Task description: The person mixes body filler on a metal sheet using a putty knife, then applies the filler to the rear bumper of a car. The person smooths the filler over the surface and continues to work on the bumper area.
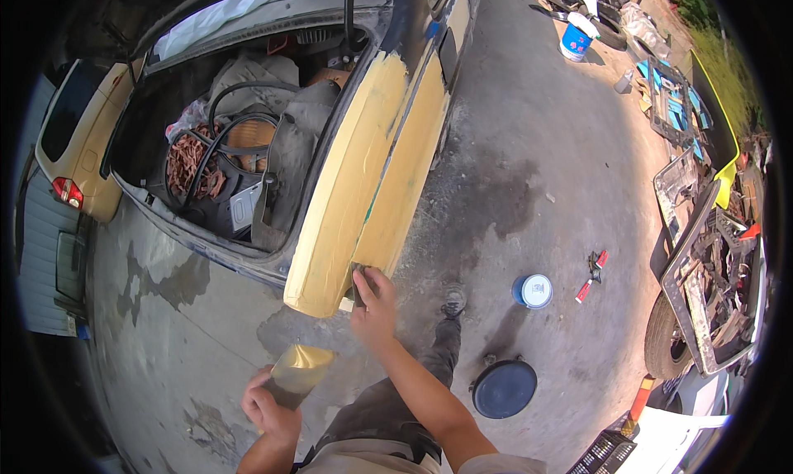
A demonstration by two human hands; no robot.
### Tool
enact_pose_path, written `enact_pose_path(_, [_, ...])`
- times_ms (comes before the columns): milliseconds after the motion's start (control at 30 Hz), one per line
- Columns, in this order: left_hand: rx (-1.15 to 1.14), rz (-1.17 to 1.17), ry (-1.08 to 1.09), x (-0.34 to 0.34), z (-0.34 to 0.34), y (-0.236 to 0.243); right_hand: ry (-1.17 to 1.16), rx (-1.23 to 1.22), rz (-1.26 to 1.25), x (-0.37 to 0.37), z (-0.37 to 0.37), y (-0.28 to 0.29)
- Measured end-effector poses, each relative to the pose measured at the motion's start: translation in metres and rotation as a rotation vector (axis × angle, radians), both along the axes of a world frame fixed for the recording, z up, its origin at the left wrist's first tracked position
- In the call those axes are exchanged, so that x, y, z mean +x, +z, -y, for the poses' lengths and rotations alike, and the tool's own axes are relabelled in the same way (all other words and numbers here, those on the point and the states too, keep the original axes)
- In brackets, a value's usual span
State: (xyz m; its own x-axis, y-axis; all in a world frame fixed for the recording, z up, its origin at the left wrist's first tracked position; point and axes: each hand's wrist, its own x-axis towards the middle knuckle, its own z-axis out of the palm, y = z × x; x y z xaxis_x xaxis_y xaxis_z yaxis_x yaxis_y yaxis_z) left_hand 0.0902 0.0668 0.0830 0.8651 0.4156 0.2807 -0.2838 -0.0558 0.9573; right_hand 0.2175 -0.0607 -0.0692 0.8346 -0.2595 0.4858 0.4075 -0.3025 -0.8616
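Note:
A car's rear side panel (351, 168), spread with pale yellow body filler, runs away from me beside the open trunk. My right hand (376, 313) pinches a small dark spreader (358, 285) against the near end of this panel, at its lower edge. Lower and to the left, apart from the car, my left hand (273, 408) grips a flat plate (296, 379) with a yellow smear of filler across its far end. A narrow dark seam with a touch of green divides the coated surface lengthwise.
Hoses, cloth and loose parts fill the trunk (248, 135). On the concrete to my right are a blue can (535, 291) with a white lid, red tubes (601, 260) and a round dark stool (505, 389). Car parts (702, 251) pile up at far right; a beige car (87, 135) stands left.

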Motion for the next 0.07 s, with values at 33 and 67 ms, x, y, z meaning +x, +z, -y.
enact_pose_path(33, [0.0,-0.001,0.035,-0.0012,0.0004,-0.0009,0.031,0.014,-0.02,-0.0078,-0.0029,-0.0069])
enact_pose_path(67, [-0.018,-0.001,0.018,-0.0027,0.0005,-0.0005,0.062,0.037,-0.035,-0.0156,-0.0052,-0.0135])
